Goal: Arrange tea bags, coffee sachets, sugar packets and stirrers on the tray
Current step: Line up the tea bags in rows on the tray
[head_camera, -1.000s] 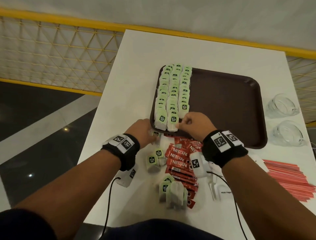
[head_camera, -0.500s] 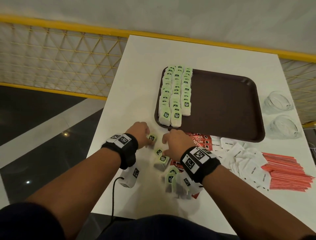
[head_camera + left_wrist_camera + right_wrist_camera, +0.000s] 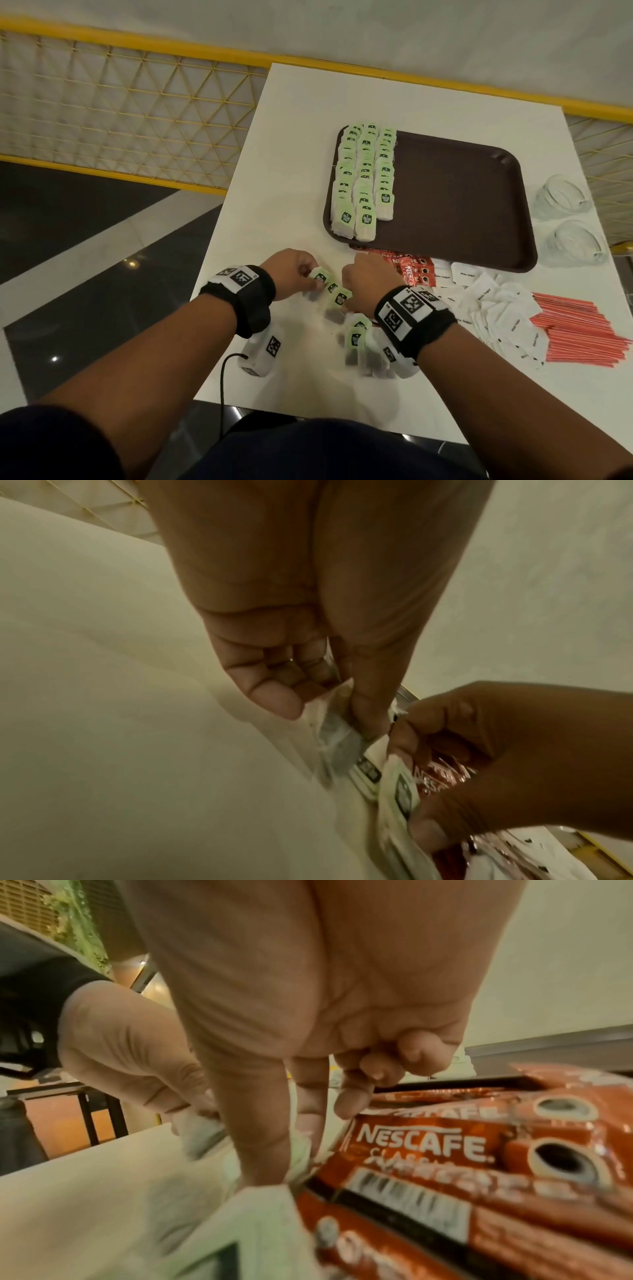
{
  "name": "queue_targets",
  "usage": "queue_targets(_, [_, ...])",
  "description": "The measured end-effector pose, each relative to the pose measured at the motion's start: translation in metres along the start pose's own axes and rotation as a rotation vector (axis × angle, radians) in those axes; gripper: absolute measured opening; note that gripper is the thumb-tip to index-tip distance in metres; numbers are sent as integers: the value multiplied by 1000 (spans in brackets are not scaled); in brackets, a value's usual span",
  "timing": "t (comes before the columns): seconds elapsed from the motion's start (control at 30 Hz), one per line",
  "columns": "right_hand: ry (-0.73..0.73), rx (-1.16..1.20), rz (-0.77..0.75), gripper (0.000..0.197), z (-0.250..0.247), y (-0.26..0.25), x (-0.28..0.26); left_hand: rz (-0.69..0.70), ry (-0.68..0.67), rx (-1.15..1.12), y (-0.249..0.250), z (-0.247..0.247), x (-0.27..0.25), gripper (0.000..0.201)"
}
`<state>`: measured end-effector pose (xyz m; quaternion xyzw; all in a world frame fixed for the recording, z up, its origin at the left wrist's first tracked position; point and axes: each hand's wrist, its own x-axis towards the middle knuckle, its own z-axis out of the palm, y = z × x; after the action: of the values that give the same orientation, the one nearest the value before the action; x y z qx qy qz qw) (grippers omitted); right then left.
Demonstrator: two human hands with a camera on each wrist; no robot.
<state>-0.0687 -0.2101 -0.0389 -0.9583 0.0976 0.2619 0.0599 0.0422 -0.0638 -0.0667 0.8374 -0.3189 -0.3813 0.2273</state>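
Observation:
Three rows of green-tagged tea bags [image 3: 364,178] fill the left side of the brown tray [image 3: 462,205]. In front of the tray, my left hand [image 3: 310,277] pinches one loose tea bag [image 3: 320,275] between thumb and fingers; the left wrist view shows this tea bag [image 3: 337,734] lying against the table. Close beside it, my right hand [image 3: 346,291] pinches another tea bag [image 3: 340,298] at the edge of the red coffee sachets [image 3: 411,270]. The right wrist view shows thumb and forefinger closed on that tea bag [image 3: 298,1153] next to the coffee sachets [image 3: 445,1164].
More loose tea bags [image 3: 358,337] lie near the table's front edge under my right wrist. White sugar packets [image 3: 496,308] and red stirrers [image 3: 582,329] spread to the right. Two glass cups [image 3: 561,197] stand right of the tray. The white table [image 3: 308,102] ends at a yellow railing.
My right hand has come back from the tray's front edge to the loose tea bags and taken hold of one. My left hand stays by the pile, holding its tea bag.

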Motion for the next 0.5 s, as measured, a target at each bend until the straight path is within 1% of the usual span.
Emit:
queue_targets(0.1, [46,23,9,36,2,-2,-2,11,3,27,4,7,2,13])
queue_targets(0.17, [67,87,8,28,1,0,-4,11,24,27,6,8,2,12])
queue_targets(0.23, [82,217,11,17,0,3,-8,11,35,45,8,8,3,11])
queue_targets(0.3, [110,407,42,6,-2,7,-14,9,14,64,11,9,3,12])
queue_targets(0.33, [144,493,63,5,-4,9,-18,12,0,74,12,11,3,13])
queue_targets(0.4, [218,635,114,11,-7,14,-25,26,-10,102,16,14,5,14])
queue_targets(0.5, [282,765,175,11,-8,27,-32,28,7,58,22,19,9,31])
